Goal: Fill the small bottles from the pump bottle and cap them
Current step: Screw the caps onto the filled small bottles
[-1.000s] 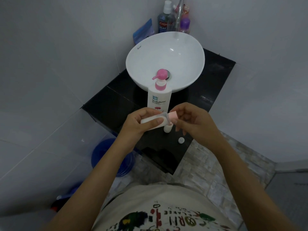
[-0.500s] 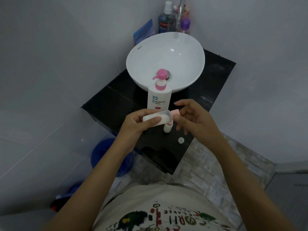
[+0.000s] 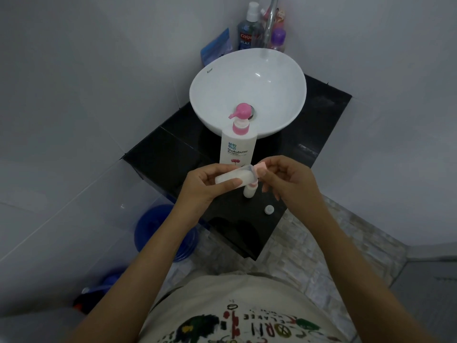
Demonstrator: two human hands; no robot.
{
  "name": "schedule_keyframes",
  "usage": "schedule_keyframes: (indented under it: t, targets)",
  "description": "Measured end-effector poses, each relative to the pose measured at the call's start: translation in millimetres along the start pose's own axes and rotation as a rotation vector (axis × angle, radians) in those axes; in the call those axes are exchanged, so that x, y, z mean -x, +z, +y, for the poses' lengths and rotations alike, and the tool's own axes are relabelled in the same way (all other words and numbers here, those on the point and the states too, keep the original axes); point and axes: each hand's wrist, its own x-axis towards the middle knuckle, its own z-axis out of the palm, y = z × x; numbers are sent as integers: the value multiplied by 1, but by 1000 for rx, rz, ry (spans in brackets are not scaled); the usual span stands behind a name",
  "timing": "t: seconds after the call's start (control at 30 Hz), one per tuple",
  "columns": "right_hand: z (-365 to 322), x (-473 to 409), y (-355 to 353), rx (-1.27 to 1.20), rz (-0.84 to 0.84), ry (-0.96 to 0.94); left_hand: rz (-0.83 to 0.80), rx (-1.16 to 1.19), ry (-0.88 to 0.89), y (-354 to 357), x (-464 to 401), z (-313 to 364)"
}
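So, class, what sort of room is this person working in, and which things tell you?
Most likely a small bathroom: a white basin on a black counter, a mouthwash bottle behind it, and tiled walls.

Home bathroom: white basin (image 3: pixel 247 87), faucet (image 3: pixel 270 23), mouthwash bottle (image 3: pixel 248 33).

Black counter (image 3: pixel 173 154), basin (image 3: pixel 247 78), pump bottle (image 3: pixel 238 149), loose cap (image 3: pixel 269 209)

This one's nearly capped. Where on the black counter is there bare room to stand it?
Bare black counter lies left of the white pump bottle, and right of the white basin, near. It is crowded around the small standing bottle and loose white cap.
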Motion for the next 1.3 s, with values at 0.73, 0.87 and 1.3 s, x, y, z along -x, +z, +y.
schedule_keyframes:
  t: [0.73, 0.87, 1.3]
  targets:
    - [72, -77, 61, 1272, -363, -398, 215, -510, -131, -50, -44, -93]
    - [75, -77, 60, 1264, -353, -399, 156, -580, -150, -45, -56, -100]
    - [95, -37, 12, 833, 79, -125, 149, -615, -100, -44, -58, -102]
